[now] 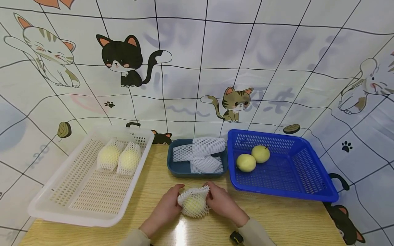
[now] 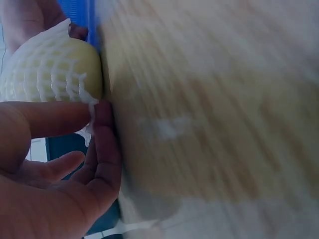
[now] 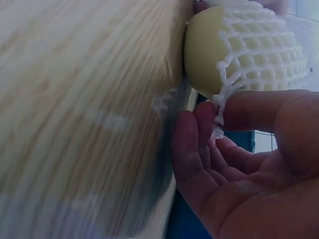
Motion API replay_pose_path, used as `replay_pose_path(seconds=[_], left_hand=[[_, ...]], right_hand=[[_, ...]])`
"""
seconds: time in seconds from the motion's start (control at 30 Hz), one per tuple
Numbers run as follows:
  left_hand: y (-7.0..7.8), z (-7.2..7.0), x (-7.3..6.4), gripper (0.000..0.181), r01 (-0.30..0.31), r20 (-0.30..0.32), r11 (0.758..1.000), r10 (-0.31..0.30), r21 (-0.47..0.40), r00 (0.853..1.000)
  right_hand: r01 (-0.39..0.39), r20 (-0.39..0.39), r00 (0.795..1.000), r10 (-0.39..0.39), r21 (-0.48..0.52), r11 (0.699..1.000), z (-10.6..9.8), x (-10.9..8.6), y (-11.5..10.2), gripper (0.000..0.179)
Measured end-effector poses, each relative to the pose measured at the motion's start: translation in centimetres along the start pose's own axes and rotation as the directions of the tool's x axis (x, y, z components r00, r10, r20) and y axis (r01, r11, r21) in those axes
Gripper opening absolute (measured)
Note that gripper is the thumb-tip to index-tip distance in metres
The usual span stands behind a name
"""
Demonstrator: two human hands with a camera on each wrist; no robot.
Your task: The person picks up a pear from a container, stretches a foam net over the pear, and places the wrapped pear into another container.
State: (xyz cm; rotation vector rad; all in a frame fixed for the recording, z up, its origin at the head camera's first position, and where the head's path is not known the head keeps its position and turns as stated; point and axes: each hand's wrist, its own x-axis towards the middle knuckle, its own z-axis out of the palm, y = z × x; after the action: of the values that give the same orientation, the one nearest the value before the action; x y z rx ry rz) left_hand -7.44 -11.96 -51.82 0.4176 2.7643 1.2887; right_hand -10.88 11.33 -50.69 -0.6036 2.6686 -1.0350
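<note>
On the wooden table in front of me, a round pale yellow fruit sits in a white foam net sleeve. My left hand pinches the sleeve's edge between thumb and fingers at the fruit's left side. On the opposite side, my right hand pinches another part of that edge. Both wrist views show the mesh stretched over most of the fruit, with its lower part bare close to the table. The sleeve's edge is caught at the left fingertips.
A blue basket at the right holds two bare yellow fruits. Behind my hands, a dark teal tray contains several flat foam sleeves. The white basket at the left holds two sleeved fruits. A cat-print sheet hangs behind.
</note>
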Motion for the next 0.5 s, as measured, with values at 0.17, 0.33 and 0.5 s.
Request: replay_pose_path(seconds=[0.17, 0.33, 0.5], left_hand=[[-0.2, 0.1, -0.3, 0.065, -0.064, -0.005, 0.995, 0.065, 0.078, 0.998], [-0.6, -0.4, -0.4, 0.073, -0.098, 0.061, 0.995, 0.098, 0.003, 0.993], [-0.4, -1.2, 0.1, 0.096, -0.062, 0.19, 0.964, 0.114, -0.257, 0.975]], right_hand=[[0.007, -0.003, 1.0, -0.007, -0.041, 0.999, -0.2, -0.2, -0.1, 0.027], [0.078, 0.037, 0.996, -0.08, 0.063, 0.995, -1.0, -0.7, 0.2, 0.048], [0.158, 0.133, 0.975, -0.18, 0.165, 0.974, -1.6, -1.0, 0.4, 0.066]])
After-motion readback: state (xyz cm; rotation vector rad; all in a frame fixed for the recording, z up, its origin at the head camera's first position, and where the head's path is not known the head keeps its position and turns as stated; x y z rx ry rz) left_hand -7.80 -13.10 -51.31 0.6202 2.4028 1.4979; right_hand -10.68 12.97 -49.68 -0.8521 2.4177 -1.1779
